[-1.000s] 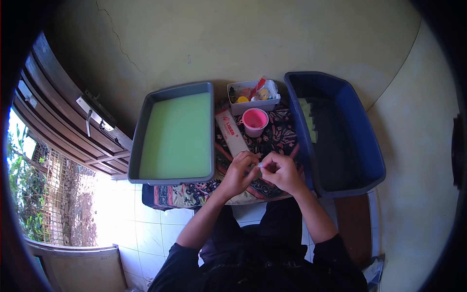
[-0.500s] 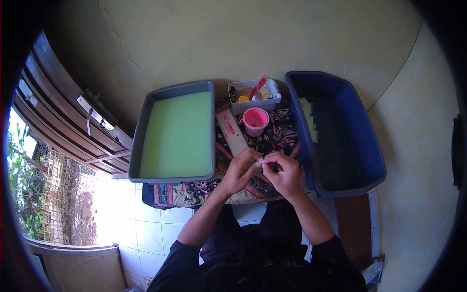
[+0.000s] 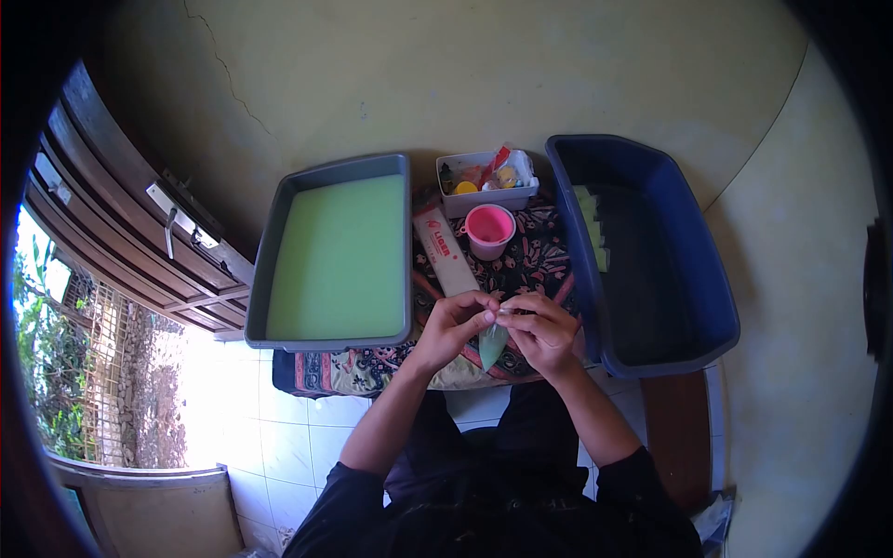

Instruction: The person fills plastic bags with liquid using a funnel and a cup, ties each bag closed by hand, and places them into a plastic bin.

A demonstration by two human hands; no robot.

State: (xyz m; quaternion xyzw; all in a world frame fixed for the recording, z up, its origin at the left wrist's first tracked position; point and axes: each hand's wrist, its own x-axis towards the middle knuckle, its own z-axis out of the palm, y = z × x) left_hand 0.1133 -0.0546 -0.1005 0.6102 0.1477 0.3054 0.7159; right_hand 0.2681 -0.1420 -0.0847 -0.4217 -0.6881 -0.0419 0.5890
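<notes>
A small clear plastic bag with green liquid [image 3: 492, 346] hangs between my hands above the patterned cloth. My left hand [image 3: 458, 323] pinches the top of the bag from the left. From the right, my right hand [image 3: 539, 327] has its fingers closed on the same top, touching or nearly touching the left fingertips. Just beyond my hands lie a plastic packet with red lettering [image 3: 444, 253] and a pink cup [image 3: 489, 232].
A grey tub of green liquid [image 3: 407, 251] stands at the left. At the right, a dark blue tub [image 3: 693, 232] holds several green bags [image 3: 593, 232] along its left side. A small white bin of mixed items [image 3: 502, 198] sits at the back.
The green bag now shows hanging below my fingers, where it was not visible before. Both hands have turned slightly, and my right fingers lie flatter across the bag's top.
</notes>
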